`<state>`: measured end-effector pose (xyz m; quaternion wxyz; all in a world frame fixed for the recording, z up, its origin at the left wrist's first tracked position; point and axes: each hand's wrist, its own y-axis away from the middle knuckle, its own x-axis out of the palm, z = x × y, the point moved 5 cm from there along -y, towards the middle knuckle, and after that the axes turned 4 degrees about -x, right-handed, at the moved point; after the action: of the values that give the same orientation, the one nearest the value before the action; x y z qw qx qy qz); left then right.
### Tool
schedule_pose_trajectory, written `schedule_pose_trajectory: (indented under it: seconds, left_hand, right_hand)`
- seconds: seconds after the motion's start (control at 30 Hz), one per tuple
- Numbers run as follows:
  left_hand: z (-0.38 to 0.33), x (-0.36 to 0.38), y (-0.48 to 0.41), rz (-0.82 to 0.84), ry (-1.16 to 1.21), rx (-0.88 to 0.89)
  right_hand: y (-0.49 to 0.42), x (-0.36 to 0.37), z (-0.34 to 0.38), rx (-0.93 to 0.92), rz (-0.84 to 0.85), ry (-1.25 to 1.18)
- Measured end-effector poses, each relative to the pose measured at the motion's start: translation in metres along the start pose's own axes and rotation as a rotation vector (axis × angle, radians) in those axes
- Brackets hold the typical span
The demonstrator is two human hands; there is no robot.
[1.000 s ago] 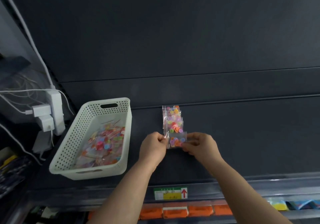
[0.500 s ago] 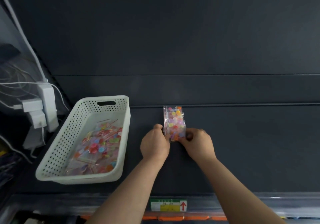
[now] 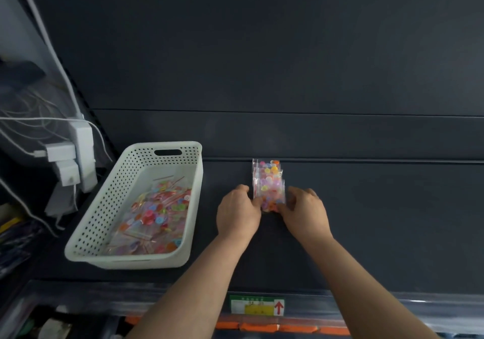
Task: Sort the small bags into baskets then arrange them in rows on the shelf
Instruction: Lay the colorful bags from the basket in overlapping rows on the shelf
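Clear little bags of bright buttons stand in a short row on the dark shelf. The left hand and right hand pinch the nearest bag from either side. Beyond the left hand, a white perforated basket holds more bags.

A dark grey shelf is backed by a matching panel crossed by horizontal seams. At the left, a white power strip with chargers plugged in is seen beside the shelf, with white cables draped around it. A green-and-yellow price label with a red arrow is fixed to the shelf's front rail, above orange packs on the level below.
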<state>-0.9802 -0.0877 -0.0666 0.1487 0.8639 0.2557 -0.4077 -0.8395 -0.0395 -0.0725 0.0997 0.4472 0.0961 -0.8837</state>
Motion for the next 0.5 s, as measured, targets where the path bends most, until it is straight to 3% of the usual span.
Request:
schedule_pose_trajectory:
  seconds: [0.23,0.5]
  left_hand:
    - [-0.013,-0.073,0.008,-0.093,-0.048,0.149]
    - [0.092,-0.154,0.000,-0.109,-0.136,-0.124]
  right_hand:
    - [0.013,-0.013,0.062,-0.207,-0.021,0.247]
    - [0.034,0.027,0.125,-0.455,0.057,0.280]
